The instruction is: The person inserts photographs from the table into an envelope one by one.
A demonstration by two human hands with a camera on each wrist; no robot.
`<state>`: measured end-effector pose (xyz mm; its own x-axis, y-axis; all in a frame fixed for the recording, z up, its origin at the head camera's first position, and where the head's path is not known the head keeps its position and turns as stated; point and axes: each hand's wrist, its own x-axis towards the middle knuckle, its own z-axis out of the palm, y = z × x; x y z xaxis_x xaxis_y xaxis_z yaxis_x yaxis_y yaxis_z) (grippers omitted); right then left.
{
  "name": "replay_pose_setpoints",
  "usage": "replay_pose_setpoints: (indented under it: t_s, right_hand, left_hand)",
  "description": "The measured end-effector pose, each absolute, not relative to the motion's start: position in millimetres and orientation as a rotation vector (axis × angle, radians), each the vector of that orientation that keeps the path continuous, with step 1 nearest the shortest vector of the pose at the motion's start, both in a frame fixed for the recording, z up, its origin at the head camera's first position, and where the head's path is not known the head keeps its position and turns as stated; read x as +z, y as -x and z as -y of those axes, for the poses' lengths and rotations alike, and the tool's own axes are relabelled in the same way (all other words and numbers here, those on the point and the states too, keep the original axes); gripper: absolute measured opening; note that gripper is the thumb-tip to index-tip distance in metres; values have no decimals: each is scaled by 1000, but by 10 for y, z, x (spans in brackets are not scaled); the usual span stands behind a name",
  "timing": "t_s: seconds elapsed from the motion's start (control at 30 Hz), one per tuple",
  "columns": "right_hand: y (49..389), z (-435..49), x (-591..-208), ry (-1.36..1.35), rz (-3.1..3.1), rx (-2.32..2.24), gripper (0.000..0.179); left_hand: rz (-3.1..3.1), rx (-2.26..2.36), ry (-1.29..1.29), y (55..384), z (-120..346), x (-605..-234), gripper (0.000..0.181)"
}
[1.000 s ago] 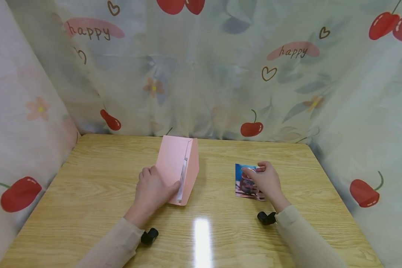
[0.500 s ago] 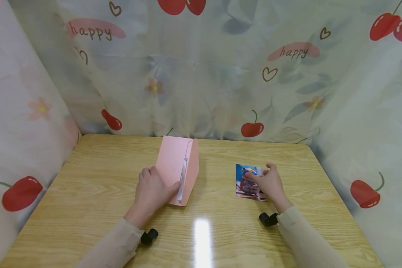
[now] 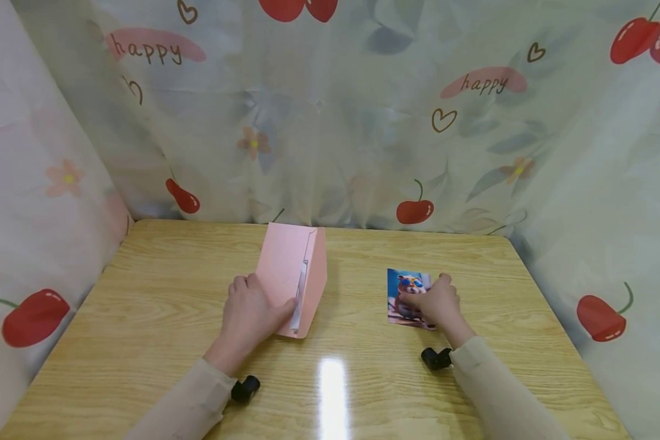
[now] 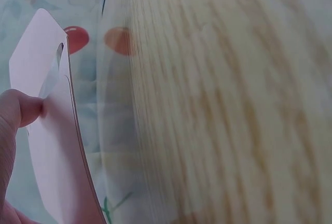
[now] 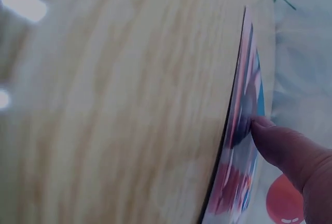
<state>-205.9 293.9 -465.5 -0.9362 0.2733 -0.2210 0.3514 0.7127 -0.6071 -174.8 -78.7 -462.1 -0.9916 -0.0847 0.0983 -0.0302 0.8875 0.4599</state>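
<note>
Left of the middle of the table, my left hand (image 3: 249, 315) grips a pink envelope (image 3: 283, 256). The envelope is tilted up with its flap on the right standing open, and a strip of white paper (image 3: 299, 296) shows in the opening. In the left wrist view the thumb (image 4: 26, 109) lies at that opening. To the right, my right hand (image 3: 441, 302) pinches a glossy picture card (image 3: 396, 296) showing an animal in sunglasses. Its thumb (image 5: 282, 143) presses on the printed face, and the other fingers are at the card's right edge, partly hidden.
A wooden table (image 3: 170, 293) spreads under both hands, with a bright light reflection near the front. A patterned curtain (image 3: 330, 122) printed with cherries hangs behind and at both sides. Small black cameras (image 3: 245, 388) are worn at the wrists.
My right hand's raised fingers have drawn in to the card's right edge and the thumb has slid lower, uncovering the animal's face. My left hand and the envelope stay as they were.
</note>
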Motion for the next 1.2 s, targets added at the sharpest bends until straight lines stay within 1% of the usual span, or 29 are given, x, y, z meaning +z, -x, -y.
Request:
replay_pose_setpoints:
  t_s: [0.33,0.57,0.8,0.97,1.2]
  right_hand:
    - [2050,-2902,-4612,-505,-2788,-936,121]
    - [2046,-2933,-4546,-472,-2780,-810,109]
    - [2046,-2938,-4553,-447,-2761,-858,111]
    - [2040,-2949,-4600,-405,-2802,-868,101]
    - [2023,-2957,-4622,-336,-2831,-931,95]
  left_hand:
    - [2941,-715,-91,1763,779,-4629,95]
    - [2934,-712,-86,1763,779,-4625,95]
    - [2944,-720,-84,1757,775,-4615,95]
    - [2938,-717,-80,1750,764,-4610,95]
    - [2946,-716,-85,1748,763,-4601,95]
